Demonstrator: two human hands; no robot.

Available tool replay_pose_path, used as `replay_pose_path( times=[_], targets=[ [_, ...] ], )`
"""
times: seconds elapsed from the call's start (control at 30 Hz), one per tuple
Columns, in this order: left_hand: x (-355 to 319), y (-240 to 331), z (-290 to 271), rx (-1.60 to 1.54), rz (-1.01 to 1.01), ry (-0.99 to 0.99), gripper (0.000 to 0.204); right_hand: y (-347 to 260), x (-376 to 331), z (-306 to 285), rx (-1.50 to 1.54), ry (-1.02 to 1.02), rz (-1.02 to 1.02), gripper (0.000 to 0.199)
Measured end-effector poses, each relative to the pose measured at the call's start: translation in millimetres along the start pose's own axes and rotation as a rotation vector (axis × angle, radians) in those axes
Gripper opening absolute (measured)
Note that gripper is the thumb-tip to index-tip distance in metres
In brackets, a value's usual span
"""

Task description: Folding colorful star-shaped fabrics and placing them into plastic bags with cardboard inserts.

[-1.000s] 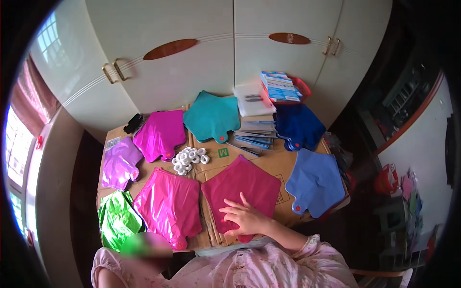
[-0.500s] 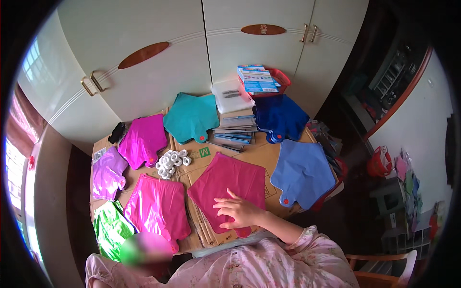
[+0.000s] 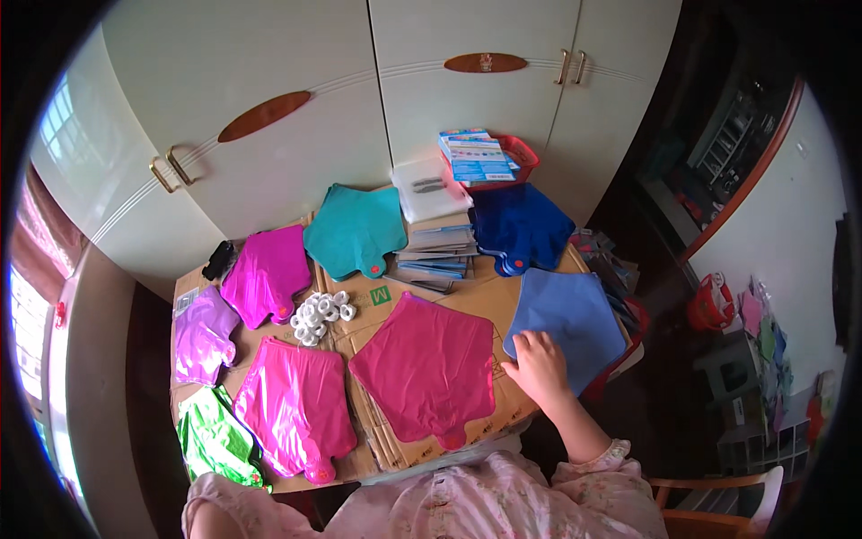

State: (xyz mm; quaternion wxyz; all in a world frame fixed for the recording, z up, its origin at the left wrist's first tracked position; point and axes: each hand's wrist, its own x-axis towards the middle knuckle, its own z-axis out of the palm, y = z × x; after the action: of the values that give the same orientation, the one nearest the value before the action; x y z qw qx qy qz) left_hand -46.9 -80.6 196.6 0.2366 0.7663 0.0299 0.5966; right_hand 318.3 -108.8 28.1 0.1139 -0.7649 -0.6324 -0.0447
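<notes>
My right hand [image 3: 540, 366] rests on the near left part of a flat light blue foil balloon [image 3: 570, 310], fingers bent on it and thumb apart. The hand hides the balloon's near tab. Left of it lies a dark pink star-shaped foil balloon [image 3: 426, 364], flat, its tab toward me. A shiny pink balloon pile [image 3: 292, 395] is farther left. My left hand is out of view; only part of its upper arm and sleeve show at the lower left.
Teal [image 3: 355, 225], dark blue [image 3: 525, 220], magenta [image 3: 265, 269], lilac [image 3: 202, 332] and green [image 3: 215, 431] balloons ring the cardboard-covered table [image 3: 382, 440]. White ribbon rolls [image 3: 319, 314], stacked cards [image 3: 437, 256], clear bags [image 3: 422, 205] and a red basket [image 3: 525, 162] with boxes lie among them.
My right hand has moved right, from the dark pink balloon onto the light blue one. The dark pink balloon is now uncovered. The view has shifted slightly.
</notes>
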Motion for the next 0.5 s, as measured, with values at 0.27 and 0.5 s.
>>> replay_pose_path(
  times=[0.27, 0.5],
  targets=[
    [-6.1, -45.4, 17.0, -0.534, -0.563, 0.565, 0.016, 10.0, 0.6, 27.6, 0.124, 0.178, 0.035, 0.008],
    [38.5, -177.0, 177.4, 0.079, -0.127, -0.965, 0.028, 34.1, -11.3, 26.4, 0.662, 0.213, 0.393, 0.019]
  ],
)
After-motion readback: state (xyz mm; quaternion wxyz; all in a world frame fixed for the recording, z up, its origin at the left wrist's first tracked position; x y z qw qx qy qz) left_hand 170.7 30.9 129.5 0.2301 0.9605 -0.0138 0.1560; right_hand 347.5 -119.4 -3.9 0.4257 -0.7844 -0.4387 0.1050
